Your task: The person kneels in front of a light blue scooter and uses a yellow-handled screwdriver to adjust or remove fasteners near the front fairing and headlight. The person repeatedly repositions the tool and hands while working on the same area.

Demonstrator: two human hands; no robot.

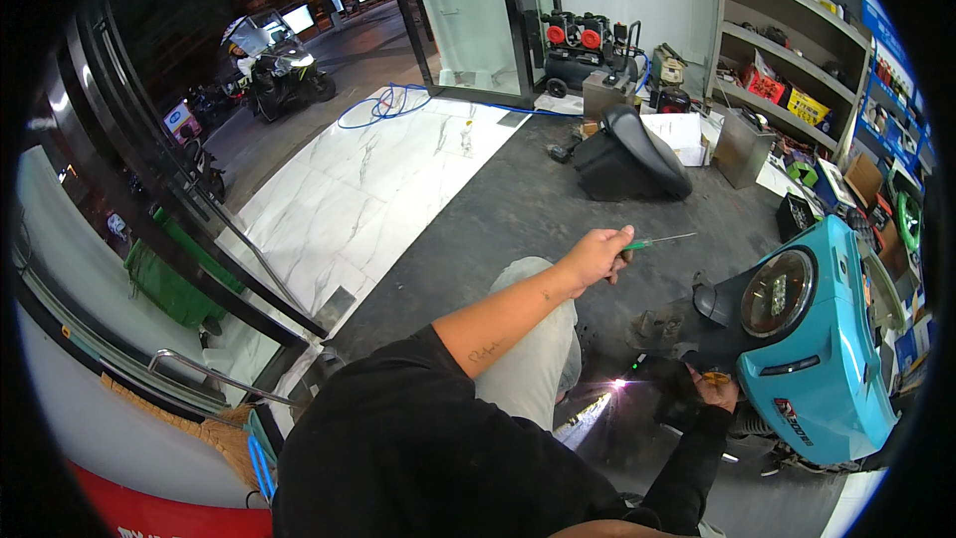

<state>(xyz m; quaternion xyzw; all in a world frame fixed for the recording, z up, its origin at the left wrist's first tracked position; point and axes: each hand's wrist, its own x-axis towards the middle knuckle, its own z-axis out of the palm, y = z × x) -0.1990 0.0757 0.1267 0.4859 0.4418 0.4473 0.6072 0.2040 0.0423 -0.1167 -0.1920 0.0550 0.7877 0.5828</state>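
Left hand is closed around the screwdriver, fingers wrapped on its green grip, with the thin shaft pointing right and slightly up, its tip clear of the scooter. The bare left forearm reaches across from a black sleeve, over a leg in pale trousers. Lower and to the right, the right hand comes out of a black cuff just beside the scooter, its fingers bent by something yellow; whether they grip it, I cannot tell. The scooter stands at the right, a teal shell with a round lamp facing up and left. Between the leg and the right hand, a bright light shines low down, near a small green glow. Past the hands, a black seat lies on the dark floor, with a metal box to its right and a compressor with red parts behind it. A shelf holding assorted parts stands at the upper right. Farther left, a blue hose lies coiled on white tiles, and outside is a motorbike
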